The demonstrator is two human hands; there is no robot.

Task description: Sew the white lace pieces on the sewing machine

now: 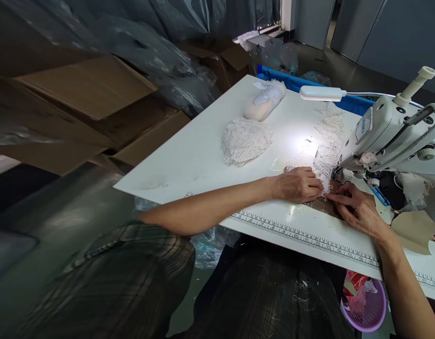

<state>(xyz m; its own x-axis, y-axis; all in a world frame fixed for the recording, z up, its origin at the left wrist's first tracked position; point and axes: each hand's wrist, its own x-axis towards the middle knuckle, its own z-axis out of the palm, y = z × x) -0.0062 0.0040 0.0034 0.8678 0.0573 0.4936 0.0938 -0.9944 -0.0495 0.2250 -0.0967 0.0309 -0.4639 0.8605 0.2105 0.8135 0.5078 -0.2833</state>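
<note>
My left hand (299, 185) lies by the needle of a white sewing machine (376, 129), fingers curled and closed on a strip of white lace (322, 173). To its right, my right hand (360, 208) has its fingers spread; the outstretched index finger touches the lace's near end beside my left fingertips. Both hands rest over a brown plate (330, 207) set in the table. More lace (331, 125) trails behind the needle under the bright lamp (321, 93).
A lace bundle (245, 141) and a wrapped cream roll (265, 101) lie on the white table (189, 155). A printed ruler (302, 235) runs along its front edge. Cardboard boxes (86, 87) stand left. Below hangs a purple basket (369, 315) with scraps; a tan piece (415, 230) lies right.
</note>
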